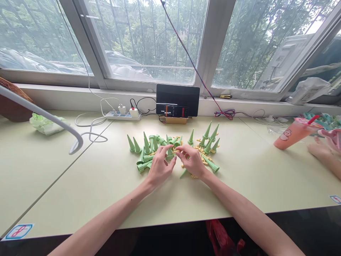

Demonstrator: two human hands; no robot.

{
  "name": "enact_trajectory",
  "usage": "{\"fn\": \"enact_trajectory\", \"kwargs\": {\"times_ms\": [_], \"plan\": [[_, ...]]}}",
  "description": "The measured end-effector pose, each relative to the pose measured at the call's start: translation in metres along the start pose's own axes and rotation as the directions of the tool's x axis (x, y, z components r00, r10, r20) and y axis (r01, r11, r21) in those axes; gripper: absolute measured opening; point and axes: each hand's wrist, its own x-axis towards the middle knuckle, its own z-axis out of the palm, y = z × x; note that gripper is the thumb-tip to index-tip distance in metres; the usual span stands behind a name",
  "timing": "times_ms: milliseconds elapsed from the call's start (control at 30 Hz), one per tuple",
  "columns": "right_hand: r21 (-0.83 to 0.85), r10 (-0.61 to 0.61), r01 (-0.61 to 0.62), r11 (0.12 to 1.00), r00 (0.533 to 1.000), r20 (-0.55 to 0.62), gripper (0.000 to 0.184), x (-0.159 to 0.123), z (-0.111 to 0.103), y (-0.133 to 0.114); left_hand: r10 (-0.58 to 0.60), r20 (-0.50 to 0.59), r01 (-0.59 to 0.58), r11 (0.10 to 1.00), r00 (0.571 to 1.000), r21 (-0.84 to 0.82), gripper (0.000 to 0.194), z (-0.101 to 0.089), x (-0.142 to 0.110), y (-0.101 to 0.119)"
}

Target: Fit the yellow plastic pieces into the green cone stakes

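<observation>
Beyond the fingertips, a propped phone (pixel 176 111) shows what looks like 10:09:34, the digits turned sideways, in front of a dark screen panel (pixel 178 93). Well to the left of the fingers and nearer the body, a blue-edged label (pixel 19 232) carries a red character (too skewed to read surely); a cut-off sticker (pixel 335 199) lies far to their right. The drink cup (pixel 293 137), also well right, bears a cartoon figure, with another person's hand (pixel 318 147) just past it.

The left hand (pixel 161 165) has its thumb and fingers closed on a green cone (pixel 169 153), and the right hand (pixel 191 161) pinches a small yellow piece (pixel 174 152) beside it. More green cones (pixel 211 163), standing and lying, crowd both sides of the fingers, with loose yellow pieces (pixel 195 176) under and beyond the right ones. Farther off, ahead and left, sits a power strip (pixel 124 116).
</observation>
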Motion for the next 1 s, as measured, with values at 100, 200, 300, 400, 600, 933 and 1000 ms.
{"fn": "enact_trajectory", "kwargs": {"times_ms": [100, 200, 300, 400, 600, 933, 1000], "plan": [[-0.003, -0.001, 0.001, 1.000, 1.000, 0.002, 0.016, -0.0002, -0.0002, 0.0003, -0.006, 0.010, 0.006, 1.000, 1.000, -0.013, 0.034, 0.0001, -0.0005, 0.0001], [-0.005, -0.005, 0.005, 1.000, 1.000, 0.006, 0.016, -0.0001, -0.0001, 0.0009, -0.002, 0.009, 0.002, 1.000, 1.000, -0.014, 0.032, 0.0003, -0.0007, -0.0005], [-0.005, -0.004, 0.004, 1.000, 1.000, 0.011, 0.017, 0.0000, 0.0004, 0.0016, 0.005, 0.005, -0.005, 1.000, 1.000, -0.019, 0.032, 0.0004, -0.0008, -0.0011], [-0.006, -0.002, 0.002, 1.000, 1.000, 0.017, 0.017, -0.0002, 0.0008, 0.0024, 0.008, 0.006, -0.008, 1.000, 1.000, -0.016, 0.032, 0.0003, -0.0011, -0.0012], [-0.011, -0.003, 0.003, 1.000, 1.000, 0.020, 0.016, -0.0007, 0.0007, 0.0031, 0.010, 0.013, -0.010, 1.000, 1.000, 0.001, 0.031, -0.0002, -0.0009, -0.0014], [-0.045, -0.017, 0.018, 0.999, 0.999, 0.032, 0.019, 0.0004, 0.0006, 0.0037, 0.021, 0.024, -0.020, 1.000, 0.999, -0.020, 0.030, 0.0003, -0.0020, 0.0002], [-0.048, -0.008, 0.009, 0.999, 0.999, 0.035, 0.021, 0.0005, 0.0007, 0.0037, 0.022, 0.023, -0.021, 1.000, 0.999, -0.019, 0.030, 0.0004, -0.0022, 0.0005]]}}
